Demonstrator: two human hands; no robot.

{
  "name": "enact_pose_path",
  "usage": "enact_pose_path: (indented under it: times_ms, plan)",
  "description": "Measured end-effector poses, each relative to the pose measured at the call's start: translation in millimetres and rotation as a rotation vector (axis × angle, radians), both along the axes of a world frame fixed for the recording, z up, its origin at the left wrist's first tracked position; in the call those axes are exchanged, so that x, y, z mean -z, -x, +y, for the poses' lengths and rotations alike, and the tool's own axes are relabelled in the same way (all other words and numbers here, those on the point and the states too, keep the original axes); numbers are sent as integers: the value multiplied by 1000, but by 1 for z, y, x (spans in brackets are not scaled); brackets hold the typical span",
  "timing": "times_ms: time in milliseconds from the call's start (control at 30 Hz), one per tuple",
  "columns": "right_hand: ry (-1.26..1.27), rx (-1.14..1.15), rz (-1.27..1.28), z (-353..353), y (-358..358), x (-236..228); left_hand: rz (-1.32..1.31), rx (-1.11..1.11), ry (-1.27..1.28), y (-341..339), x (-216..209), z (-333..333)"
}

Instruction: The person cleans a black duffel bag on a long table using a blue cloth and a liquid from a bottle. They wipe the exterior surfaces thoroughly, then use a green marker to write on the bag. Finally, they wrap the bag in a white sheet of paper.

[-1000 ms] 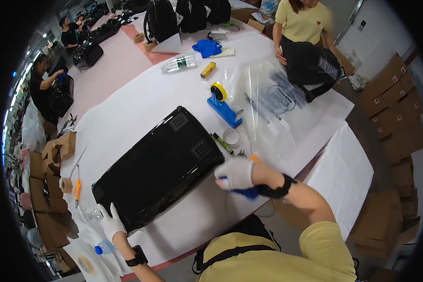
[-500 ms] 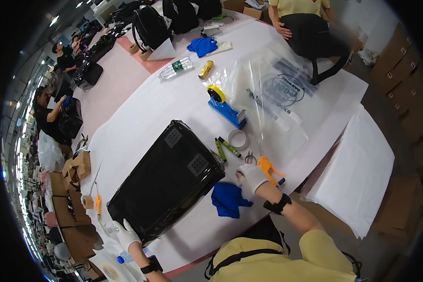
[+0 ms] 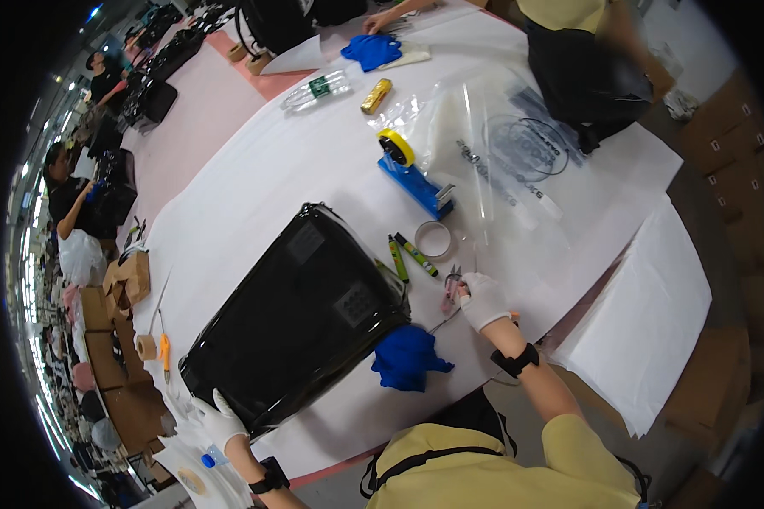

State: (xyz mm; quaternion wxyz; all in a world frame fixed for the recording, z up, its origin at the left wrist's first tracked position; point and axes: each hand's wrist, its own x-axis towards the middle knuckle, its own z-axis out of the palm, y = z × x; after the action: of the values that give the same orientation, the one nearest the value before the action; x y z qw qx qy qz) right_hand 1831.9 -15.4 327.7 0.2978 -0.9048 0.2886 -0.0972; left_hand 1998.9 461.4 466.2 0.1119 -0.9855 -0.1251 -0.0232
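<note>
Small pink-handled scissors (image 3: 450,289) lie on the white counter (image 3: 255,178) beside green markers (image 3: 407,255) — the gloved right hand (image 3: 482,299) has its fingers closed on them. Left hand (image 3: 221,421) touches the black wrapped bag (image 3: 297,316) — fingers spread.

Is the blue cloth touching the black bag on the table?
Touching. In the head view, the upper edge of the blue cloth lies directly against the lower right corner of the black bag, with no strip of white table visible between them.
</note>
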Motion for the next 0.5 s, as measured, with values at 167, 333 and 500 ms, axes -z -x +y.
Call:
enact_pose_path:
  times_ms: [167, 333, 500]
  plan:
    - [-122, -284, 11, 40, -16, -36, 15, -42, -2, 1, -2, -7]
    - [57, -416, 57, 122, -18, 3, -37, -9, -2, -3, -5, -17]
    - [258, -413, 171, 136, -19, 48, -104, -1, 37, 1, 3, -8]
